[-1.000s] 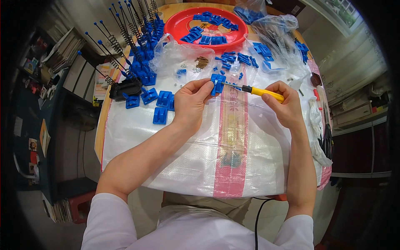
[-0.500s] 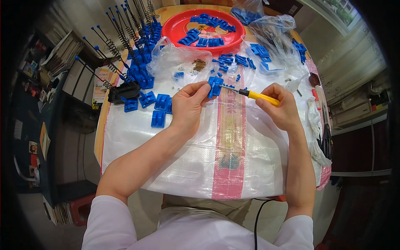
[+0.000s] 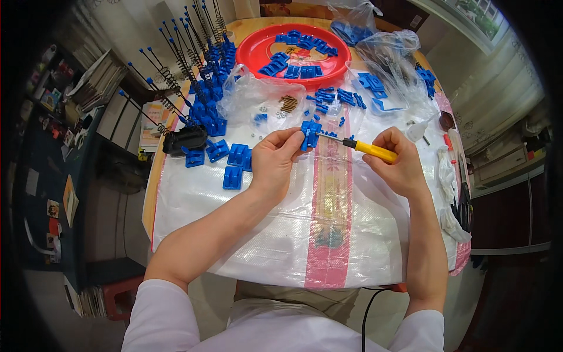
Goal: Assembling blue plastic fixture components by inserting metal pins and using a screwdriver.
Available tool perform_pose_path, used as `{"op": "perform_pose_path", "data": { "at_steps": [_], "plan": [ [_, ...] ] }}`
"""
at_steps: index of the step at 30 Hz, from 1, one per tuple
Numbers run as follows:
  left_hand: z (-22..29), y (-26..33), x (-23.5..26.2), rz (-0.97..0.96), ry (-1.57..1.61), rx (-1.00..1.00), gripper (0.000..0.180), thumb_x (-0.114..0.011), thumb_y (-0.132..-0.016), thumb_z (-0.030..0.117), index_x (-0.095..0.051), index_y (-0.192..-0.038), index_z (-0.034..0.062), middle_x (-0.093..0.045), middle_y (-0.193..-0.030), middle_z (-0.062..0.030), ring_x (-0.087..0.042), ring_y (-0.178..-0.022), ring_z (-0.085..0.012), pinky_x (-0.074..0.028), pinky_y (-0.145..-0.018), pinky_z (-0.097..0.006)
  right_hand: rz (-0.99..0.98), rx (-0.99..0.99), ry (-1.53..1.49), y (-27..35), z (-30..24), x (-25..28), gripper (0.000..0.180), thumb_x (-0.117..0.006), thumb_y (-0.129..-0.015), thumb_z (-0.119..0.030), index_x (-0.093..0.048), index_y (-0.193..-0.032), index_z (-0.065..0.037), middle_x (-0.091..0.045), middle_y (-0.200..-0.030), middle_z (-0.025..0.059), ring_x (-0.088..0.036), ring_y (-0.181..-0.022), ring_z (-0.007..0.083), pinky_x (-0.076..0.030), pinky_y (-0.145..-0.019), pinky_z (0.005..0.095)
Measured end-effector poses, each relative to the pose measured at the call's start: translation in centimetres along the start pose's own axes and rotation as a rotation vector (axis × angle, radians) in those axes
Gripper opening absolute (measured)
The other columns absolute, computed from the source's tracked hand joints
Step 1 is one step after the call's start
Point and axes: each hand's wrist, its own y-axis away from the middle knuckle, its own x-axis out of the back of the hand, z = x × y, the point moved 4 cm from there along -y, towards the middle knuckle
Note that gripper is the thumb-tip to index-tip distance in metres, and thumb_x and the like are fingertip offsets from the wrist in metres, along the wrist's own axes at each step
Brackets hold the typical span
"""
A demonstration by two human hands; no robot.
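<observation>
A small blue plastic part (image 3: 310,135) is pinched between the thumb and fingers of my left hand (image 3: 275,161), raised over the sheet-covered table. In my right hand (image 3: 400,161) is a screwdriver with a yellow handle (image 3: 375,152), gripped by the fingers and lying nearly level. Its metal shaft points left, and the tip meets the right side of the blue part. Whether a screw sits under the tip is too small to tell. Left of my left hand lie several loose blue plastic pieces (image 3: 232,178).
Blue pieces with upright black springs (image 3: 205,111) crowd the far left. A red tray (image 3: 241,57) of blue parts stands at the back. Brass-coloured screws (image 3: 288,104), small blue pins (image 3: 324,95) and plastic bags (image 3: 381,50) lie beyond my hands. Scissors (image 3: 465,205) rest at the right edge.
The whole view has shifted, so the scene sits slightly lower and further right. Both hands keep their hold, with the screwdriver still at the blue part.
</observation>
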Motion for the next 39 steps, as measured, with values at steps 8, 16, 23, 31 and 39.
{"op": "perform_pose_path", "data": {
  "at_steps": [8, 16, 23, 31, 39],
  "plan": [
    [0.1, 0.0, 0.1, 0.028, -0.008, 0.002, 0.017, -0.067, -0.099, 0.005, -0.066, -0.114, -0.0036, -0.073, -0.108, -0.0125, -0.071, -0.095, -0.0197, -0.058, -0.091, -0.035, -0.038, 0.088, 0.109, 0.0, -0.2, 0.4, 0.020, -0.079, -0.088, -0.015, -0.074, -0.098, 0.002, -0.072, -0.083, 0.0090, -0.064, -0.072, 0.0135, -0.050, -0.066, 0.0288],
    [0.1, 0.2, 0.1, 0.026, -0.032, -0.002, 0.017, -0.067, -0.099, 0.005, -0.066, -0.114, -0.0036, -0.072, -0.108, -0.0126, -0.071, -0.094, -0.0197, -0.058, -0.090, -0.034, 0.004, -0.010, 0.048, -0.1, 0.0, 0.3, 0.022, -0.078, -0.091, -0.014, -0.066, -0.102, 0.000, -0.063, -0.076, 0.0060, -0.059, -0.072, 0.0116, -0.049, -0.068, 0.0267],
    [0.2, 0.1, 0.1, 0.046, -0.050, -0.015, 0.017, -0.067, -0.099, 0.004, -0.066, -0.114, -0.0039, -0.072, -0.108, -0.0124, -0.071, -0.095, -0.0191, -0.059, -0.090, -0.034, 0.026, -0.055, -0.111, -0.1, 0.1, -0.4, 0.025, -0.082, -0.085, -0.006, -0.064, -0.102, -0.001, -0.064, -0.079, 0.0011, -0.056, -0.072, 0.0071, -0.048, -0.066, 0.0256],
    [0.1, 0.1, -0.1, 0.038, -0.032, -0.021, 0.017, -0.067, -0.099, 0.004, -0.065, -0.113, -0.0042, -0.071, -0.110, -0.0124, -0.070, -0.096, -0.0188, -0.060, -0.090, -0.034, 0.007, -0.123, -0.075, -0.9, 0.8, 0.2, 0.026, -0.077, -0.092, -0.021, -0.065, -0.101, 0.000, -0.066, -0.082, 0.0017, -0.054, -0.070, 0.0064, -0.041, -0.062, 0.0235],
    [0.1, 0.0, 0.0, 0.025, -0.024, -0.023, 0.016, -0.067, -0.099, 0.005, -0.066, -0.113, -0.0039, -0.071, -0.109, -0.0121, -0.071, -0.095, -0.0189, -0.060, -0.090, -0.035, 0.021, -0.252, -0.389, -0.2, 1.2, 0.3, 0.024, -0.075, -0.094, -0.019, -0.063, -0.104, -0.001, -0.061, -0.078, -0.0012, -0.049, -0.068, 0.0040, -0.039, -0.061, 0.0215]
  ]
}}
